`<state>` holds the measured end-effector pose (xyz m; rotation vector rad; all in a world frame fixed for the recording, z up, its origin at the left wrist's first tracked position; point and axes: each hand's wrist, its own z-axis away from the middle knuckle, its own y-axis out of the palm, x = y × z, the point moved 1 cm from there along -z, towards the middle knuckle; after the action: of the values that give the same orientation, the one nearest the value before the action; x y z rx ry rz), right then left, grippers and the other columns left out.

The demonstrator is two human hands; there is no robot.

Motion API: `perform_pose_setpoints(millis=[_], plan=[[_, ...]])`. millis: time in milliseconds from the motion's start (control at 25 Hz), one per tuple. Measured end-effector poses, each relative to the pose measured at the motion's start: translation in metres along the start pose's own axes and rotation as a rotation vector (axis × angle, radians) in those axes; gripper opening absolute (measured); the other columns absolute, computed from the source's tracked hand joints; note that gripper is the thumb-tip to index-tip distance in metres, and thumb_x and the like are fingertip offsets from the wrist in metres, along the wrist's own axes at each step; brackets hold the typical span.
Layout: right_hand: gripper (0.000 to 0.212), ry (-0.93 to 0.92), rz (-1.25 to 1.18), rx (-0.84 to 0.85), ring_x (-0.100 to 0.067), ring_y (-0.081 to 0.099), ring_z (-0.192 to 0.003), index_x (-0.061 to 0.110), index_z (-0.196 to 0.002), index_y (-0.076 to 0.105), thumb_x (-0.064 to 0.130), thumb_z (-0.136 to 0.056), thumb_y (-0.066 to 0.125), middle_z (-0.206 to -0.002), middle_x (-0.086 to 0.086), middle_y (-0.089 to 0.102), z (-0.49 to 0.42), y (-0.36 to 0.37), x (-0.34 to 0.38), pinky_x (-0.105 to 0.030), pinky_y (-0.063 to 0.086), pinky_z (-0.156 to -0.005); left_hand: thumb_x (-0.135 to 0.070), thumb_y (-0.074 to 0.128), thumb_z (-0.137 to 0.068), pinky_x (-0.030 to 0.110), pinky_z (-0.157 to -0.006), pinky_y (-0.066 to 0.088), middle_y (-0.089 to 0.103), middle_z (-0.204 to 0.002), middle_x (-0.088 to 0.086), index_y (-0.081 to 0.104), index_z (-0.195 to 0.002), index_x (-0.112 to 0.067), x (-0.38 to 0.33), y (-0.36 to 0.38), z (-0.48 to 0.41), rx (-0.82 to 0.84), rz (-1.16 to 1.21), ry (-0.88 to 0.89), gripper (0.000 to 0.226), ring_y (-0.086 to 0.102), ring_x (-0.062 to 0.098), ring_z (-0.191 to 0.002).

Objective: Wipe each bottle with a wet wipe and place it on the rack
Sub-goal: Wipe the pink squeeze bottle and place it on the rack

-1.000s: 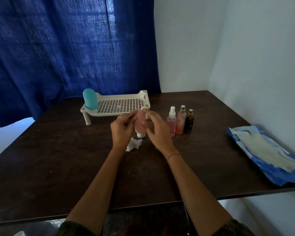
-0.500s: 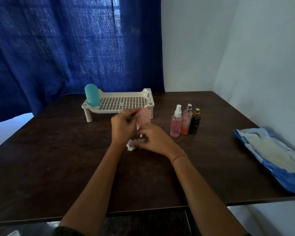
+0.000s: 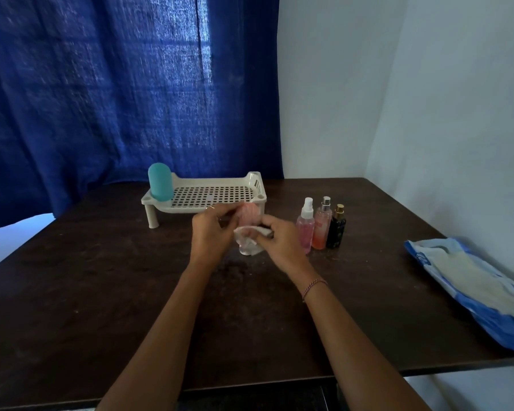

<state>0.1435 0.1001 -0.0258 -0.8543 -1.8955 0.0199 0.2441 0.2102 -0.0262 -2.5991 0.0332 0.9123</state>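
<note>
— How far along are we?

— From my feed, one is done: a teal bottle stands upright on the left end of the white rack. The second is in hand, and I'd judge it mid-wipe.

— Where exactly?

— I have the left hand with its fingers curled round a small pink bottle, held above the counter just in front of the rack. The right hand pinches the bunched wet wipe at the bottle's lower end. They look to be touching.

— And what's left?

— Three stand upright in a row to the right: a pink spray bottle, a peach spray bottle and a black bottle with a gold cap. By my reckoning none is wiped yet. The wipes pack lies well apart, at the counter's right edge.
</note>
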Motion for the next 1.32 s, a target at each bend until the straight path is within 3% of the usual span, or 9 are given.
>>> perform_pose_setpoints(millis=[80,280,440,600,680,840,960,1120,1320], plan=[[0.019,-0.015,0.004,-0.169,0.009,0.058,-0.071,0.015,-0.088,0.065,0.033,-0.081,0.065,-0.079,0.014,0.063,-0.002,-0.004,-0.002,-0.008,0.045,-0.062,-0.009,0.070,-0.082,0.010,-0.079,0.049,0.071,-0.100,0.002,0.069,-0.110,-0.011,-0.001,0.000,0.000,-0.014,-0.007,0.027,0.028,0.066,0.008,-0.087],[0.022,-0.205,0.230,-0.447,0.001,0.057,-0.092,0.009,-0.108,0.065,0.013,-0.087,0.062,-0.103,-0.003,0.065,-0.005,-0.004,-0.010,-0.007,0.048,-0.077,-0.009,0.068,-0.083,0.005,-0.072,0.047,0.064,-0.099,-0.008,0.066,-0.115,-0.013,-0.002,-0.004,-0.003,0.020,-0.006,-0.008,0.032,0.060,0.000,-0.082],[0.030,-0.215,0.321,-0.471,-0.003,0.053,-0.099,0.009,-0.113,0.064,0.000,-0.085,0.060,-0.111,-0.007,0.064,-0.006,-0.002,-0.012,0.002,0.039,-0.084,-0.010,0.065,-0.085,0.016,-0.074,0.052,0.065,-0.101,-0.003,0.065,-0.116,-0.018,0.000,-0.004,-0.003,0.087,0.037,-0.005,0.032,0.062,0.007,-0.087],[0.030,-0.192,0.304,-0.399,-0.003,0.054,-0.106,0.010,-0.112,0.065,-0.002,-0.086,0.058,-0.116,-0.004,0.065,-0.006,-0.001,-0.011,-0.008,0.042,-0.093,-0.007,0.064,-0.086,0.032,-0.081,0.057,0.067,-0.105,-0.001,0.063,-0.113,-0.023,0.006,-0.005,-0.005,0.192,0.210,-0.068,0.031,0.065,0.014,-0.097],[0.030,-0.168,0.268,-0.367,-0.001,0.053,-0.104,0.011,-0.113,0.064,0.000,-0.086,0.057,-0.116,-0.003,0.065,-0.006,-0.002,-0.010,-0.003,0.040,-0.090,-0.006,0.063,-0.086,0.031,-0.085,0.056,0.068,-0.105,-0.002,0.064,-0.112,-0.021,0.005,-0.006,-0.006,0.256,0.322,-0.117,0.030,0.065,0.013,-0.100],[0.025,-0.082,0.084,-0.341,0.002,0.056,-0.099,0.013,-0.112,0.065,0.010,-0.088,0.060,-0.113,0.000,0.066,-0.006,-0.002,-0.008,-0.012,0.049,-0.085,-0.007,0.061,-0.086,0.019,-0.081,0.054,0.067,-0.111,-0.010,0.063,-0.114,-0.020,-0.001,-0.007,-0.003,0.381,0.524,-0.246,0.031,0.062,0.003,-0.106],[0.024,-0.041,-0.026,-0.328,0.006,0.057,-0.093,0.013,-0.108,0.067,0.020,-0.086,0.064,-0.108,0.003,0.066,-0.005,-0.001,-0.006,-0.008,0.048,-0.078,-0.017,0.059,-0.085,0.025,-0.088,0.051,0.063,-0.118,-0.011,0.059,-0.117,-0.029,-0.003,-0.006,-0.001,0.473,0.606,-0.334,0.034,0.059,0.003,-0.111],[0.023,-0.080,0.032,-0.362,-0.001,0.059,-0.099,0.012,-0.106,0.068,0.013,-0.083,0.067,-0.110,0.000,0.066,-0.006,-0.002,-0.008,-0.017,0.051,-0.086,-0.023,0.056,-0.082,0.036,-0.097,0.047,0.061,-0.121,-0.004,0.054,-0.121,-0.027,-0.003,-0.004,0.001,0.535,0.709,-0.405,0.039,0.056,0.014,-0.117],[0.031,-0.211,0.116,-0.402,-0.007,0.056,-0.105,0.012,-0.113,0.064,0.008,-0.083,0.067,-0.116,-0.003,0.062,-0.004,-0.001,-0.004,-0.015,0.050,-0.085,-0.022,0.053,-0.087,0.034,-0.096,0.045,0.061,-0.117,-0.005,0.056,-0.116,-0.026,0.001,-0.002,0.000,0.535,0.687,-0.446,0.029,0.056,0.011,-0.114]])
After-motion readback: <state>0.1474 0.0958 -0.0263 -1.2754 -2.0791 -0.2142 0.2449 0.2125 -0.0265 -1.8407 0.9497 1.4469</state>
